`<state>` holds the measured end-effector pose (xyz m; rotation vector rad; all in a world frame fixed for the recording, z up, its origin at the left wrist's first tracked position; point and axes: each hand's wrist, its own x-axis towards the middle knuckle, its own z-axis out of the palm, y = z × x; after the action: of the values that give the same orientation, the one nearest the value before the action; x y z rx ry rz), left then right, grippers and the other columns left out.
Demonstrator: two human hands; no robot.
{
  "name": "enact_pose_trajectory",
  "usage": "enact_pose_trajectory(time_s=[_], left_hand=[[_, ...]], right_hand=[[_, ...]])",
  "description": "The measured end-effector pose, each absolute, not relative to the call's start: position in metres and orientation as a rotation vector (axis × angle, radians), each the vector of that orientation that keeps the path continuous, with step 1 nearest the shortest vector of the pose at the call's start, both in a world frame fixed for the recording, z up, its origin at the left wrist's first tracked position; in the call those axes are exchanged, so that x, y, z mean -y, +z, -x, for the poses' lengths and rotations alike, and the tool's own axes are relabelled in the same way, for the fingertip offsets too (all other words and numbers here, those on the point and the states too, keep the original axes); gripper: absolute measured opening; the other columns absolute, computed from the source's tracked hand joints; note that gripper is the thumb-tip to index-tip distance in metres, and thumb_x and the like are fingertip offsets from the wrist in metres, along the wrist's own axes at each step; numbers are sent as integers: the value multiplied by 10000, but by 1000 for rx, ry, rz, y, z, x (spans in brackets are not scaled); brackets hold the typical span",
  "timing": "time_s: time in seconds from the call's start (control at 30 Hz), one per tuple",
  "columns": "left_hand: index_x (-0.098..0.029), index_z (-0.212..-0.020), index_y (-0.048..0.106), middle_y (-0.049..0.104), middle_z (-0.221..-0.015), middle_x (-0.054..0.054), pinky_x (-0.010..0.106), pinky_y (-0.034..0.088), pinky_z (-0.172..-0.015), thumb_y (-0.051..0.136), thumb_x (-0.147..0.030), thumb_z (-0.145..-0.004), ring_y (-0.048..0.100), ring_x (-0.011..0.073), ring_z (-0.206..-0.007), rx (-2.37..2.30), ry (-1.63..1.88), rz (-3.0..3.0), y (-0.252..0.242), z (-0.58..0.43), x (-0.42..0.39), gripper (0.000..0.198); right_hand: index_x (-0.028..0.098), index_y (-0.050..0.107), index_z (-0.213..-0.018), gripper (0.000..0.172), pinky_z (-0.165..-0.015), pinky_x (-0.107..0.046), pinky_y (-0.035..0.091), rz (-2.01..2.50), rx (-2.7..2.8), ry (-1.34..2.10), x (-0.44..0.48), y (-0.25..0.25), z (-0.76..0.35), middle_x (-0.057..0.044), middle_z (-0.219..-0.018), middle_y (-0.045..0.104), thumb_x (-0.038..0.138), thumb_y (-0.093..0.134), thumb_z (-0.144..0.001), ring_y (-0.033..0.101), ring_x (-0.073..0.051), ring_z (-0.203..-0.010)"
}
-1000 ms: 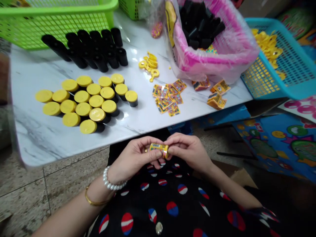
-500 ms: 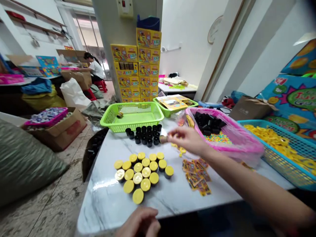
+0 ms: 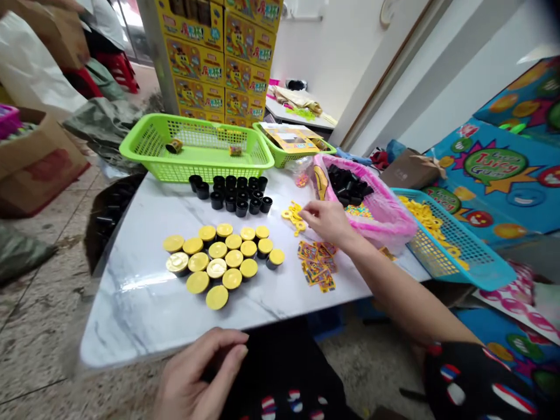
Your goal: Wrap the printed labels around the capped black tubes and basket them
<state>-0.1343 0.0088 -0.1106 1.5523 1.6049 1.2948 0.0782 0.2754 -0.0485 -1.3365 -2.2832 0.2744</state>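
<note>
My right hand (image 3: 326,221) reaches over the table, its fingertips pinched at the edge of a small pile of yellow plastic ring pieces (image 3: 292,217); they seem to be on one piece, partly hidden by the fingers. Close to me, below the table's front edge, my left hand (image 3: 203,373) is loosely closed, thumb near forefinger, and no object shows in it. Several black cups with yellow lids (image 3: 217,268) stand grouped on the table. Behind them are open-looking black cups (image 3: 230,201). Small printed packets (image 3: 317,265) lie below my right hand.
A green basket (image 3: 196,173) at the back holds two small wrapped cups. To the right stand a pink lined basket (image 3: 389,224) with black cups and coloured beads, and a blue basket (image 3: 485,280) of yellow pieces. Yellow boxes (image 3: 247,64) are stacked behind; a person sits far left.
My right hand has let go of the small wrapped cup and moved to the yellow pieces. A second such cup now lies in the green basket. The view has tilted down and turned right.
</note>
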Motion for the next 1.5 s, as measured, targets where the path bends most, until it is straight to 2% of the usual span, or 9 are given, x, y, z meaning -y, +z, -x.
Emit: enact_pose_trajectory(time_s=[0.3, 0.4, 0.53, 0.77, 0.87, 1.0, 1.13, 1.4, 1.5], left_hand=[[-226, -912, 680, 715, -716, -50, 143, 515, -557, 678, -189, -860, 644, 80, -534, -1754, 1384, -1797, -107, 128, -7, 64], [-233, -946, 671, 722, -750, -39, 151, 526, -576, 670, -226, -875, 663, 92, -574, -1710, 1320, -1861, -112, 121, -3, 71], [-199, -1225, 588, 706, -870, 23, 186, 545, -579, 657, -302, -891, 665, 114, -614, -1732, 1235, -1876, -116, 110, -10, 357], [-135, -1197, 581, 726, -1079, 125, 268, 568, -858, 497, -196, -956, 721, 198, -957, -1578, 1160, -2239, -121, 88, -55, 262], [-97, -1191, 595, 758, -1018, 132, 267, 582, -780, 523, -204, -947, 747, 208, -855, -1710, 1110, -2235, -122, 80, -73, 276], [-136, -1144, 636, 772, -820, 40, 236, 554, -594, 643, -197, -879, 723, 177, -623, -1852, 1040, -2122, -120, 78, -83, 272], [-151, -1185, 641, 746, -785, 5, 228, 536, -553, 729, -197, -814, 624, 117, -475, -1850, 1052, -2037, -119, 81, -81, 384], [-194, -1212, 626, 647, -1203, 94, 206, 521, -522, 716, -199, -849, 596, 66, -598, -1719, 1398, -1875, -120, 85, -53, 374], [-195, -1179, 636, 618, -1186, 79, 191, 492, -477, 726, -170, -839, 579, 54, -600, -1767, 1473, -1845, -115, 90, -44, 353]], right_hand=[[174, 647, -988, 242, -689, -285, 471, 1104, 2306, 401, -179, -77, -63, -44, -873, 697, 332, 720, -820, 625, -139, -621], [187, 592, -937, 189, -685, -282, 464, 1165, 2263, 371, -163, -88, -55, -23, -823, 659, 248, 706, -800, 611, -147, -649], [200, 524, -876, 134, -643, -249, 475, 1025, 2151, 511, -127, -92, -61, -34, -887, 646, 154, 623, -799, 583, -126, -672], [205, 563, -947, 152, -667, -230, 550, 906, 2067, 871, -89, -93, -79, -70, -1012, 660, 149, 626, -820, 629, -138, -775], [202, 617, -1003, 136, -717, -254, 558, 936, 2084, 764, -112, -91, -93, -88, -1112, 676, 221, 642, -871, 645, -143, -789], [189, 699, -926, 120, -758, -295, 514, 1213, 2049, 369, -168, -91, -115, -61, -881, 693, 233, 587, -929, 640, -173, -780], [182, 756, -925, 122, -788, -312, 478, 1481, 2172, 248, -217, -102, -126, -72, -880, 679, 262, 678, -879, 643, -203, -832], [192, 708, -807, 68, -763, -295, 444, 1535, 2229, 282, -223, -114, -120, -51, -885, 665, 210, 665, -856, 624, -198, -833], [180, 686, -962, 117, -775, -298, 445, 1559, 2216, 285, -223, -113, -119, -62, -946, 684, 239, 664, -864, 632, -206, -871]])
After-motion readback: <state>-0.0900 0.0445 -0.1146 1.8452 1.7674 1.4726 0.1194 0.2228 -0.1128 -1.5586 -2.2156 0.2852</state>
